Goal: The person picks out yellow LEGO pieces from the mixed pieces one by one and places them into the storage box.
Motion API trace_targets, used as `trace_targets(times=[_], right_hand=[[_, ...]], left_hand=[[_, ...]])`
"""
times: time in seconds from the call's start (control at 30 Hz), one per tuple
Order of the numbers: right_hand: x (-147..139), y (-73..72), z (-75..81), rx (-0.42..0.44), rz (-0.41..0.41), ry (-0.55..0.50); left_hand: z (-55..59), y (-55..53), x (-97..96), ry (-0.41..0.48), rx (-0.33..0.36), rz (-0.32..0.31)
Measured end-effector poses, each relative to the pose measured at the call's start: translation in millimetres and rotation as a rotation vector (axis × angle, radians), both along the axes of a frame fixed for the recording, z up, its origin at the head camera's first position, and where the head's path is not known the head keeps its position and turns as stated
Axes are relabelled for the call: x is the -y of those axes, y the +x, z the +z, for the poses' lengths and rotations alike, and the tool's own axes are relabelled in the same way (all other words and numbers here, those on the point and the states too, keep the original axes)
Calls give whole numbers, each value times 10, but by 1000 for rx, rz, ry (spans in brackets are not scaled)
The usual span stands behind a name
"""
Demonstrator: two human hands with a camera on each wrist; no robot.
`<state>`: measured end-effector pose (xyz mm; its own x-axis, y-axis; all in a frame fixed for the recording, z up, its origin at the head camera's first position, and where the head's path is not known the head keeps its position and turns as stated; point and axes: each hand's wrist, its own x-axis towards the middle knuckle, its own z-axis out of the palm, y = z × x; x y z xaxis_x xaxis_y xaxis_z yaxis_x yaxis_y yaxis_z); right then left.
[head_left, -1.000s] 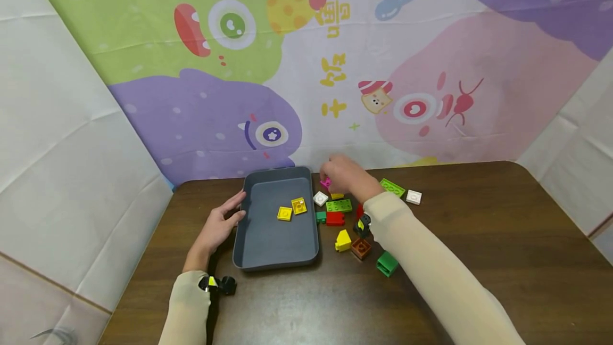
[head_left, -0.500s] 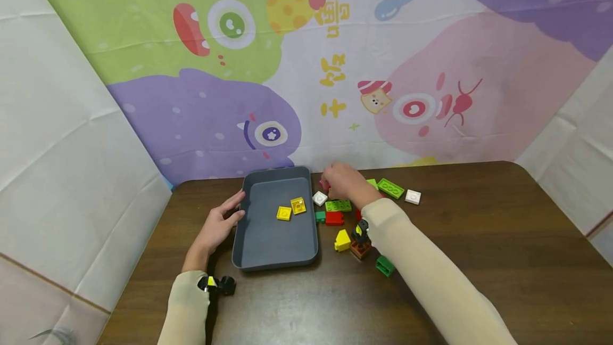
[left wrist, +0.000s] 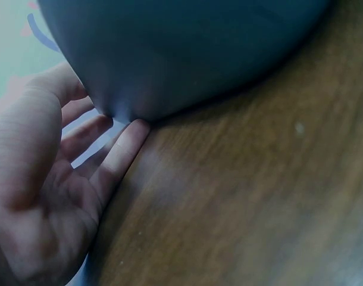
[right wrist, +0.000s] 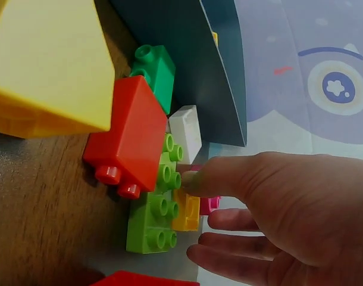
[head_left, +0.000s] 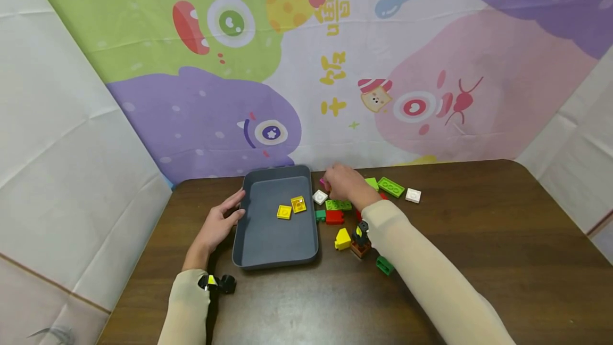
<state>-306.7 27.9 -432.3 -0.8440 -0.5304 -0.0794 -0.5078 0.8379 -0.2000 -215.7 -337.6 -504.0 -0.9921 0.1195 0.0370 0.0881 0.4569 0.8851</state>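
My left hand (head_left: 220,226) rests against the left side of a dark grey tray (head_left: 273,249), its fingers touching the outer wall. In the left wrist view, my left hand (left wrist: 50,173) has fingertips at the tray's underside edge. Two yellow square bricks (head_left: 284,212) lie inside the tray. My right hand (head_left: 346,182) reaches over bricks at the tray's far right. In the right wrist view, its thumb is at a yellow-orange brick (right wrist: 186,213), with the other fingers apart from the thumb. Behind that is a pink brick (right wrist: 212,204), partly covered.
Right of the tray lie a white brick (head_left: 320,197), a lime brick (head_left: 338,205), a red brick (head_left: 334,217), a yellow sloped brick (head_left: 342,239), a brown brick (head_left: 360,249) and a green brick (head_left: 384,265). Another lime brick (head_left: 390,187) and a white brick (head_left: 413,195) lie further right.
My right hand has shifted slightly down and right from the pink brick, uncovering more of the lime bricks. The left hand and the tray stay where they were.
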Motion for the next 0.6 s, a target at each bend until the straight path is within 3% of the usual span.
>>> trace_targets(times=[0.43,0.47,0.6], right_hand=[[-43,-71,-118,43,8,0],[-62,-176,-258,34,25,-20],[-53,-269,-326,71,30,-24]], left_hand=[[27,13,-6,16,-2,2],[24,12,-5,15,-5,4],[25,16,-13,8,-7,5]])
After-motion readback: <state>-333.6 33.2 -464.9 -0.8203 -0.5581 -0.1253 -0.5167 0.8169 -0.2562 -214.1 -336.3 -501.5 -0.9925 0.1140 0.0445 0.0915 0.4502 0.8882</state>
